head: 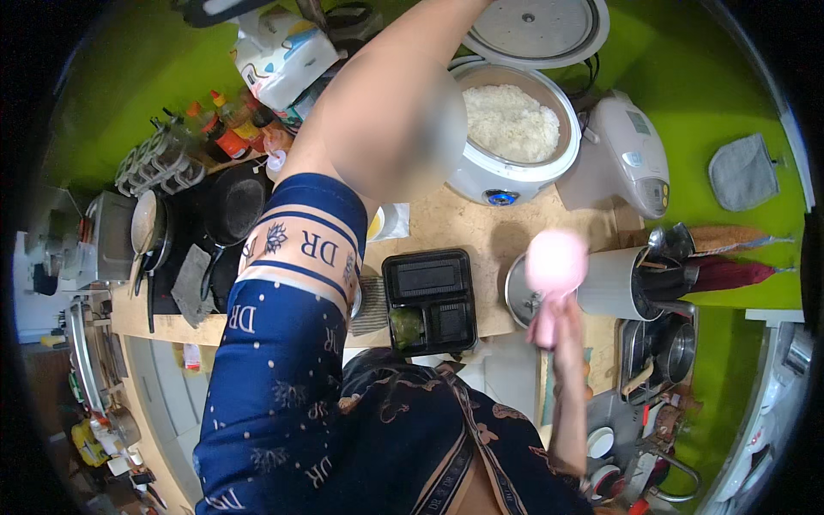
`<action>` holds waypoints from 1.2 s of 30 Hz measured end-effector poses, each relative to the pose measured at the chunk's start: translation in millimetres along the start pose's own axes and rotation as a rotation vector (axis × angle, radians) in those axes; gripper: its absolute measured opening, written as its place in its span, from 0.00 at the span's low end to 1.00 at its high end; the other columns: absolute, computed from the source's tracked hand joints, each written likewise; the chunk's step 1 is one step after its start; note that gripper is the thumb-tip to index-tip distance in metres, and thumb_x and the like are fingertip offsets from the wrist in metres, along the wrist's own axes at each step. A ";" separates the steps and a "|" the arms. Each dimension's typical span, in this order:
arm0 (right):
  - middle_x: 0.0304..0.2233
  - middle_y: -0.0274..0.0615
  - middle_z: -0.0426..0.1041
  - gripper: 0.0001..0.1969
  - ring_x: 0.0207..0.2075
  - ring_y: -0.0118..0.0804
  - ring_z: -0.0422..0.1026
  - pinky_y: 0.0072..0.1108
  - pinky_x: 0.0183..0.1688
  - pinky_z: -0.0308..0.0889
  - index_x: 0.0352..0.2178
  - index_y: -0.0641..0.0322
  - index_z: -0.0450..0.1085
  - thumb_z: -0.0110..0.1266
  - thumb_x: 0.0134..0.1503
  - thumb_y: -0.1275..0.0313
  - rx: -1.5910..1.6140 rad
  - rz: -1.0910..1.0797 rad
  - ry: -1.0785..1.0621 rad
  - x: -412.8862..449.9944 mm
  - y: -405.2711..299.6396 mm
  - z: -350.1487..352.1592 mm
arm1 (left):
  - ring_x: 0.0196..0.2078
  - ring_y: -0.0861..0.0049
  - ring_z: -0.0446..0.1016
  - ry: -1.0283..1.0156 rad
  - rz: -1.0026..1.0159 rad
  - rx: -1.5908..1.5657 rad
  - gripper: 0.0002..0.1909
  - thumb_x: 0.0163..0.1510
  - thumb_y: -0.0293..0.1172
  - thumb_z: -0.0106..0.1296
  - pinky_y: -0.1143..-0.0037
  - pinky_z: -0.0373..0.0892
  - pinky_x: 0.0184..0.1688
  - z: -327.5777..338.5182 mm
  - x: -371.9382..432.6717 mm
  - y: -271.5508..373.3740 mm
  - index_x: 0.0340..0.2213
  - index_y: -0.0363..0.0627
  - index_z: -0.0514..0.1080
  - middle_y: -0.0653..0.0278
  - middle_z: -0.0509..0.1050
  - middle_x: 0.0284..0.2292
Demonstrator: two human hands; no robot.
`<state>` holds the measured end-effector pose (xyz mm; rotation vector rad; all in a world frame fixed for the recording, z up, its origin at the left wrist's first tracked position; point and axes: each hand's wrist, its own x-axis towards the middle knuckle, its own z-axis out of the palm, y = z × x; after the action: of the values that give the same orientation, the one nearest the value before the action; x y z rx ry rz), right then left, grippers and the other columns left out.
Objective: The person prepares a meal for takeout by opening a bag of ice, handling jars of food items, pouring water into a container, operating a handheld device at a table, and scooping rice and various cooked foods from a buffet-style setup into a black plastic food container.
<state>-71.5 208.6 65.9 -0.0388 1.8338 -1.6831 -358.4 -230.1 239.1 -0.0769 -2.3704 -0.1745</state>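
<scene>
My right hand (566, 328) grips the handle of a pink rice paddle (557, 261), blurred, above a round metal bowl (516, 299). My left arm stretches up past the rice cooker, and its hand is out of view beyond the top edge. Cooked white rice (512, 122) fills the pot of the white rice cooker (476, 180), whose lid (534, 32) stands raised. Directly before me, a black plastic compartment tray (429, 253) holds something green (407, 327) in its lower left section. A blurred patch hides what lies left of the cooker.
A white electric appliance (634, 154) stands right of the cooker. Beside the bowl is a grey utensil holder (608, 283) with ladles. At left are frying pans (235, 199) and sauce bottles (225, 132). A metal pan (679, 351) and a faucet (689, 476) lie at lower right.
</scene>
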 end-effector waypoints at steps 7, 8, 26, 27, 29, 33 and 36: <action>0.29 0.56 0.73 0.25 0.29 0.47 0.75 0.33 0.28 0.68 0.54 0.58 0.57 0.47 0.57 0.61 -1.299 -0.710 0.240 185.8 -155.6 2.3 | 0.48 0.56 0.65 0.141 -0.181 -0.299 0.21 0.55 0.38 0.43 0.66 0.60 0.51 -5.3 -83.5 66.0 0.47 0.41 0.64 0.49 0.66 0.47; 0.31 0.57 0.74 0.24 0.31 0.51 0.74 0.34 0.30 0.68 0.52 0.58 0.60 0.46 0.56 0.60 -1.508 -0.609 0.299 211.9 -164.9 -5.2 | 0.40 0.57 0.71 -0.032 -0.216 -0.431 0.15 0.53 0.38 0.46 0.63 0.66 0.42 -18.2 -125.5 99.5 0.41 0.46 0.69 0.54 0.70 0.42; 0.23 0.57 0.73 0.28 0.25 0.53 0.74 0.37 0.30 0.68 0.53 0.54 0.62 0.51 0.48 0.63 -1.825 -0.645 -0.100 245.8 -156.0 106.4 | 0.58 0.51 0.55 -0.233 -0.716 -0.838 0.30 0.53 0.30 0.45 0.68 0.57 0.58 34.0 -361.4 144.6 0.56 0.34 0.52 0.39 0.47 0.58; 0.22 0.56 0.72 0.22 0.24 0.52 0.73 0.37 0.28 0.67 0.49 0.52 0.66 0.50 0.50 0.62 -1.797 -0.660 -0.096 245.5 -153.2 107.7 | 0.58 0.51 0.55 -0.215 -0.730 -0.857 0.30 0.54 0.30 0.45 0.68 0.57 0.58 34.3 -360.4 145.9 0.56 0.34 0.52 0.40 0.47 0.59; 0.21 0.56 0.72 0.20 0.24 0.51 0.73 0.36 0.28 0.68 0.45 0.56 0.68 0.50 0.51 0.62 -1.781 -0.696 -0.177 239.2 -152.9 107.6 | 0.60 0.53 0.53 -0.185 -0.749 -0.886 0.30 0.54 0.30 0.45 0.68 0.57 0.58 35.9 -361.6 147.0 0.57 0.35 0.51 0.41 0.46 0.59; 0.23 0.55 0.73 0.17 0.26 0.53 0.74 0.37 0.30 0.68 0.38 0.60 0.72 0.50 0.49 0.62 -1.805 -0.672 -0.246 225.8 -190.4 119.1 | 0.62 0.55 0.48 -0.179 -0.794 -0.995 0.31 0.55 0.30 0.44 0.70 0.56 0.58 21.2 -359.7 138.1 0.57 0.35 0.49 0.41 0.44 0.60; 0.28 0.52 0.75 0.16 0.30 0.53 0.74 0.36 0.33 0.69 0.35 0.56 0.75 0.51 0.47 0.61 -1.976 -0.631 0.102 289.1 -197.0 58.2 | 0.63 0.54 0.43 -0.099 -0.804 -0.976 0.32 0.55 0.31 0.44 0.69 0.54 0.60 16.8 -352.0 147.7 0.58 0.35 0.46 0.41 0.42 0.60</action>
<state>-350.8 -2.8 121.6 -1.3786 2.8787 0.5263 -100.6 -83.3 -1.6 0.4160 -2.0563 -1.7032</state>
